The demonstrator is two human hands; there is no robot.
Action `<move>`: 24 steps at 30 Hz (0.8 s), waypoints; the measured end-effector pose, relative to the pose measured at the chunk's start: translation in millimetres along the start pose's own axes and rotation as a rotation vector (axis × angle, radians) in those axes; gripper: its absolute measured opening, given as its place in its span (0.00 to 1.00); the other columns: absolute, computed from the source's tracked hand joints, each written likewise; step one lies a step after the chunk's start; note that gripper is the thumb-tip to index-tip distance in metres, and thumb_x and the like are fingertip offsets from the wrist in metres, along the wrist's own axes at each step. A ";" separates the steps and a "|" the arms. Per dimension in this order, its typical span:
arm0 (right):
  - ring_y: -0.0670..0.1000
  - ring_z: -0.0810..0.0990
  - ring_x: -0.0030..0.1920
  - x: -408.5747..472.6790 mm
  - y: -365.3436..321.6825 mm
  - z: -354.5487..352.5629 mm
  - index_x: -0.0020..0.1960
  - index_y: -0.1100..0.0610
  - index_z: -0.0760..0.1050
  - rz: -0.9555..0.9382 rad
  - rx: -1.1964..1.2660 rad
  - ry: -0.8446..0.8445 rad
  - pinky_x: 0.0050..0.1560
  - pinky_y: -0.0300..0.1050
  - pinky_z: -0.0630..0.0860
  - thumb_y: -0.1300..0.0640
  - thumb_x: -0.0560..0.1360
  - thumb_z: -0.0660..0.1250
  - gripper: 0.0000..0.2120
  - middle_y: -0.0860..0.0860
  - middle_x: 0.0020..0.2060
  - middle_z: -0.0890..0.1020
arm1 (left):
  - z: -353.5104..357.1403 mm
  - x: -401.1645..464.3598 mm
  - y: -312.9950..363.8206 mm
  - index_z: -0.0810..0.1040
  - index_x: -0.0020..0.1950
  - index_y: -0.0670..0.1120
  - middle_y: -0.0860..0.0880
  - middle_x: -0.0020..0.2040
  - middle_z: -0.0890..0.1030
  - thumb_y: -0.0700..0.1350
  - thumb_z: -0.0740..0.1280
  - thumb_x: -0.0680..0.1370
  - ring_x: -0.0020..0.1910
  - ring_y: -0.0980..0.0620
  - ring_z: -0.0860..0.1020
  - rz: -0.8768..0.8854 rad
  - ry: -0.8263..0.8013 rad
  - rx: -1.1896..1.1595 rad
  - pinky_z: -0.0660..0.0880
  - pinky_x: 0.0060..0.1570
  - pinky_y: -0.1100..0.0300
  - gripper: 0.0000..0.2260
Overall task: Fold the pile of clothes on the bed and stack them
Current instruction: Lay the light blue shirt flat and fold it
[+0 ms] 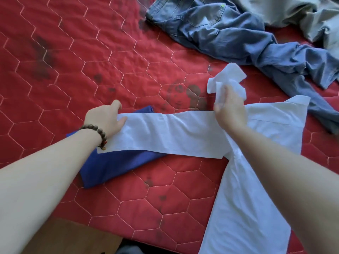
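A white long-sleeved shirt [244,189] lies spread on the red quilted bed [73,61], its collar at the right. One sleeve [170,132] stretches leftward across a folded dark blue garment [110,165]. My left hand [105,119], with a bead bracelet on the wrist, rests on the end of that sleeve, thumb and fingers at its edge. My right hand [230,110] grips the bunched cuff of the other sleeve [227,77], lifted above the shirt's shoulder.
Crumpled blue jeans [229,35] lie at the back right. A pale grey-green garment [302,13] sits beyond them in the top right corner. The bed's near edge runs along the bottom, with wooden floor [64,239] below it.
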State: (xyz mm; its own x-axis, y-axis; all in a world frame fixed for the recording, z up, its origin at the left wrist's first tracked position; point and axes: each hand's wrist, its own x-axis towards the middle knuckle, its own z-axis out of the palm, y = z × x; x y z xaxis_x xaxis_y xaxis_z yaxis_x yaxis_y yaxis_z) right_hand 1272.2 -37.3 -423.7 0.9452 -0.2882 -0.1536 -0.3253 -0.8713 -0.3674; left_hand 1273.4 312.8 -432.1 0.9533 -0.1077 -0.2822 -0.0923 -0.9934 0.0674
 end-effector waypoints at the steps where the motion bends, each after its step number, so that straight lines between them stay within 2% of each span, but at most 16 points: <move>1: 0.63 0.73 0.57 -8.9 2.0 13.7 0.66 0.61 0.68 -0.102 -0.063 0.007 0.54 0.55 0.72 0.61 0.71 0.62 0.23 0.60 0.59 0.75 | 6.0 0.1 -4.7 0.72 0.55 0.45 0.47 0.37 0.77 0.54 0.62 0.78 0.40 0.42 0.78 -0.016 -0.031 0.040 0.66 0.35 0.56 0.13; 3: 0.64 0.71 0.62 -27.9 3.7 42.9 0.66 0.63 0.71 -0.291 -0.147 -0.015 0.63 0.60 0.69 0.61 0.68 0.67 0.26 0.62 0.62 0.74 | 17.3 -1.1 -13.3 0.72 0.48 0.45 0.46 0.40 0.78 0.56 0.58 0.79 0.40 0.43 0.76 -0.035 -0.085 0.106 0.66 0.36 0.56 0.14; 5: 0.64 0.66 0.70 -49.5 -1.5 72.2 0.68 0.63 0.70 -0.430 -0.196 -0.194 0.71 0.60 0.62 0.58 0.70 0.70 0.28 0.65 0.68 0.70 | 24.5 -3.6 -19.7 0.69 0.40 0.46 0.48 0.38 0.76 0.58 0.55 0.80 0.38 0.44 0.73 -0.056 -0.132 0.128 0.66 0.36 0.56 0.18; 6: 0.63 0.61 0.74 -60.8 -5.9 84.9 0.72 0.62 0.66 -0.467 -0.221 -0.309 0.73 0.61 0.57 0.56 0.74 0.69 0.29 0.64 0.73 0.64 | 27.5 -4.8 -22.7 0.68 0.37 0.47 0.48 0.36 0.75 0.59 0.53 0.81 0.38 0.45 0.73 -0.074 -0.147 0.119 0.67 0.37 0.56 0.20; 8: 0.58 0.47 0.78 -78.3 -6.8 109.3 0.78 0.53 0.53 -0.450 -0.268 -0.468 0.75 0.61 0.45 0.48 0.80 0.59 0.30 0.56 0.78 0.50 | 30.3 -7.5 -29.2 0.69 0.34 0.47 0.48 0.35 0.76 0.60 0.51 0.81 0.37 0.44 0.73 -0.113 -0.162 0.082 0.67 0.37 0.55 0.23; 10: 0.54 0.39 0.78 -85.4 -5.1 122.8 0.79 0.46 0.46 -0.351 -0.284 -0.489 0.74 0.62 0.39 0.42 0.81 0.51 0.29 0.51 0.79 0.42 | 27.9 -9.7 -36.0 0.72 0.33 0.47 0.48 0.33 0.76 0.59 0.51 0.81 0.36 0.44 0.74 -0.111 -0.161 0.062 0.68 0.36 0.56 0.24; 14: 0.54 0.38 0.78 -93.3 -4.5 127.5 0.78 0.44 0.43 -0.257 -0.296 -0.419 0.73 0.64 0.37 0.38 0.80 0.43 0.28 0.52 0.79 0.42 | 18.8 -16.4 -49.5 0.72 0.33 0.47 0.49 0.31 0.75 0.58 0.52 0.81 0.34 0.45 0.74 -0.077 -0.138 0.082 0.67 0.34 0.57 0.23; 17: 0.55 0.38 0.78 -94.6 -5.7 127.7 0.79 0.45 0.44 -0.229 -0.299 -0.389 0.74 0.66 0.39 0.38 0.79 0.40 0.29 0.53 0.79 0.42 | 32.5 -24.1 -59.1 0.74 0.41 0.44 0.44 0.38 0.77 0.55 0.58 0.80 0.38 0.42 0.75 -0.092 0.018 0.171 0.67 0.37 0.53 0.17; 20: 0.55 0.41 0.78 -97.0 -22.8 137.6 0.79 0.48 0.47 -0.297 -0.294 -0.349 0.73 0.65 0.40 0.38 0.79 0.40 0.31 0.53 0.79 0.44 | 59.3 -36.8 -49.8 0.75 0.53 0.39 0.37 0.54 0.75 0.48 0.66 0.76 0.53 0.38 0.73 -0.117 0.143 0.146 0.66 0.51 0.44 0.13; 22: 0.54 0.45 0.78 -103.2 -46.5 151.4 0.79 0.51 0.51 -0.415 -0.271 -0.310 0.74 0.65 0.43 0.40 0.79 0.45 0.31 0.54 0.79 0.49 | 76.7 -45.9 -25.7 0.75 0.59 0.40 0.37 0.62 0.74 0.45 0.64 0.75 0.62 0.38 0.72 -0.047 0.179 0.053 0.64 0.60 0.45 0.15; 24: 0.55 0.49 0.78 -113.7 -72.2 170.4 0.78 0.55 0.55 -0.537 -0.259 -0.292 0.73 0.66 0.45 0.43 0.80 0.49 0.30 0.55 0.78 0.53 | 97.4 -54.8 4.4 0.74 0.65 0.39 0.37 0.66 0.73 0.45 0.57 0.76 0.67 0.39 0.71 0.091 0.136 -0.067 0.62 0.66 0.48 0.20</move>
State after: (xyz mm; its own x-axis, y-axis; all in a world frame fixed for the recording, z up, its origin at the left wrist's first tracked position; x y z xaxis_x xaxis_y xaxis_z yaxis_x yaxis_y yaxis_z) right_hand 1183.4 126.0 -536.0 0.9157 0.3010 -0.2664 0.2409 -0.9414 -0.2359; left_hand 1192.8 310.6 -509.6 0.9725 -0.1862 -0.1402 -0.1647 -0.9746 0.1516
